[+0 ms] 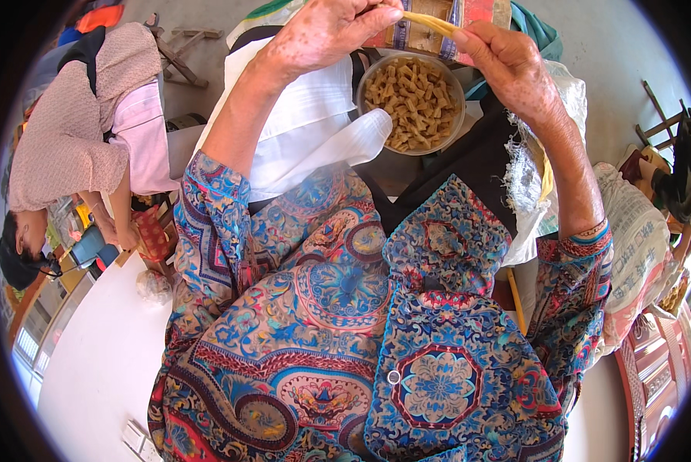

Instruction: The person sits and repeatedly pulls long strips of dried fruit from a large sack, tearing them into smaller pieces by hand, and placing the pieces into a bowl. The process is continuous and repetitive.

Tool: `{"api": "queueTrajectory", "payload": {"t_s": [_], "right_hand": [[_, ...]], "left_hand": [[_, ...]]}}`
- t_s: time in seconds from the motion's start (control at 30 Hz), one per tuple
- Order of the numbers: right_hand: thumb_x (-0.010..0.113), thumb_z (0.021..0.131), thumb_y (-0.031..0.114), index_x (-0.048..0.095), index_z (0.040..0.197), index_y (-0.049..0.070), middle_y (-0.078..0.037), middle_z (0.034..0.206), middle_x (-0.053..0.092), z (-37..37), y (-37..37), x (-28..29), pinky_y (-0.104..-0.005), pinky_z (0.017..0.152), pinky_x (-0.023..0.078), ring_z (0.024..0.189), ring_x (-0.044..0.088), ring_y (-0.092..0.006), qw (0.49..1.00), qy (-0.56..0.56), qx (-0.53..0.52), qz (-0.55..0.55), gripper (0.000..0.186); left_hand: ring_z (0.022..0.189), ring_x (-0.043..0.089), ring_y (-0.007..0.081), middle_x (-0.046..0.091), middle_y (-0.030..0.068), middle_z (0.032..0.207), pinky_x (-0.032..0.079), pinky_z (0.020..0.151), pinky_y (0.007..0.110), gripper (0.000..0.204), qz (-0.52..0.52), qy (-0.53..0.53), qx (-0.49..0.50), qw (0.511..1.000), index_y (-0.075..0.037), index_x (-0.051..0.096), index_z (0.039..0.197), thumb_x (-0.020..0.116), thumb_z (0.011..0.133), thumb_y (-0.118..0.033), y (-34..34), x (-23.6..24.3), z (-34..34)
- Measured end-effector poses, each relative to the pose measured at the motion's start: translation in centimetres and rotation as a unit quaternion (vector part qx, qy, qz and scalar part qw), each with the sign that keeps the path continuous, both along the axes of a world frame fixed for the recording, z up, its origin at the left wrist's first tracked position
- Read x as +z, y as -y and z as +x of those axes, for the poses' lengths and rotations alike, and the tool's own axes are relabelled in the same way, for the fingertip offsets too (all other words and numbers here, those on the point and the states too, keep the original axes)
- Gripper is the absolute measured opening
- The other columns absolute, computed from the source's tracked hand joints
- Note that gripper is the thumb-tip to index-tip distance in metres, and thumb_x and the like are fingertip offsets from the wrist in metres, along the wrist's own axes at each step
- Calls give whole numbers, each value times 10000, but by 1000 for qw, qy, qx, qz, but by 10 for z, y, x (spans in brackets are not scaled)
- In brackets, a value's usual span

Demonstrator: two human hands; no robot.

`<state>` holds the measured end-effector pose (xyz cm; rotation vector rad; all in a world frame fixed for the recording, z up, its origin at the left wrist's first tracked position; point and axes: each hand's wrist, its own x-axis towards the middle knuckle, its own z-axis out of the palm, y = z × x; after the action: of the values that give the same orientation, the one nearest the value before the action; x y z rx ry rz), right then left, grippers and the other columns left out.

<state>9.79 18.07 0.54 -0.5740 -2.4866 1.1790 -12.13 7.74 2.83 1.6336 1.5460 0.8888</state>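
At the top of the head view, my left hand [330,31] pinches one end of a yellow strip [430,21], and my right hand [507,65] grips its other end. The strip stretches between them over a printed cardboard piece [403,38]. Below sits a round clear bowl [411,100] of short tan pieces. A white cloth [299,146] lies under my left arm, and dark fabric [445,173] is beside the bowl. A frayed woven sack [522,192] with yellow strands lies beneath my right forearm.
Another person [68,138] bends at the left, hands low, above a white surface [91,354]. Wooden stools [184,58] stand on the floor behind. A printed sack [626,239], a dark wooden rack [657,123] and a carved wooden chair [653,377] are at the right.
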Motion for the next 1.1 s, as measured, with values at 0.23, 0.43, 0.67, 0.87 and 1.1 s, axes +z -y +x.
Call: {"api": "queueTrajectory", "payload": {"t_s": [0.23, 0.43, 0.67, 0.87, 1.1], "right_hand": [[557, 916, 275, 607, 889, 1, -4, 571, 364, -2, -17, -8, -252, 488, 342, 528, 361, -80, 999, 23, -31, 15, 280], [554, 917, 272, 599, 884, -6, 2, 591, 377, -1, -24, -24, -248, 490, 341, 537, 363, -81, 1000, -4, -22, -13, 283], [540, 921, 244, 572, 831, -28, -16, 576, 427, 19, -18, -36, -263, 493, 345, 518, 371, -98, 991, -12, -26, 132, 288], [548, 905, 186, 578, 815, -28, -171, 579, 497, 40, 26, 5, -354, 522, 408, 515, 466, -301, 994, 69, -88, -21, 234], [552, 890, 102, 569, 848, -7, -176, 577, 502, 62, 79, 27, -383, 439, 397, 489, 522, -346, 998, 49, -49, -9, 118]], "left_hand": [[636, 553, 161, 566, 76, 676, 445, 593, 298, 183, 54, -24, -2, 998, -14, 575, 875, 510, 895, -184, -19, -13, -2], [622, 560, 250, 561, 142, 682, 437, 570, 342, 158, 68, -64, 37, 995, -3, 548, 808, 527, 869, -147, -24, -22, 3], [541, 521, 235, 516, 113, 605, 413, 521, 328, 161, 158, -123, 47, 979, -3, 540, 800, 516, 888, -135, -4, -57, 7], [579, 494, 256, 502, 139, 640, 428, 580, 332, 258, 51, -56, 13, 997, 5, 564, 923, 497, 936, -244, 42, -61, 22], [983, 564, 360, 563, 217, 1099, 448, 830, 424, 372, -60, -142, -29, 988, -28, 416, 1258, 468, 930, -195, 74, -71, 36]]}}
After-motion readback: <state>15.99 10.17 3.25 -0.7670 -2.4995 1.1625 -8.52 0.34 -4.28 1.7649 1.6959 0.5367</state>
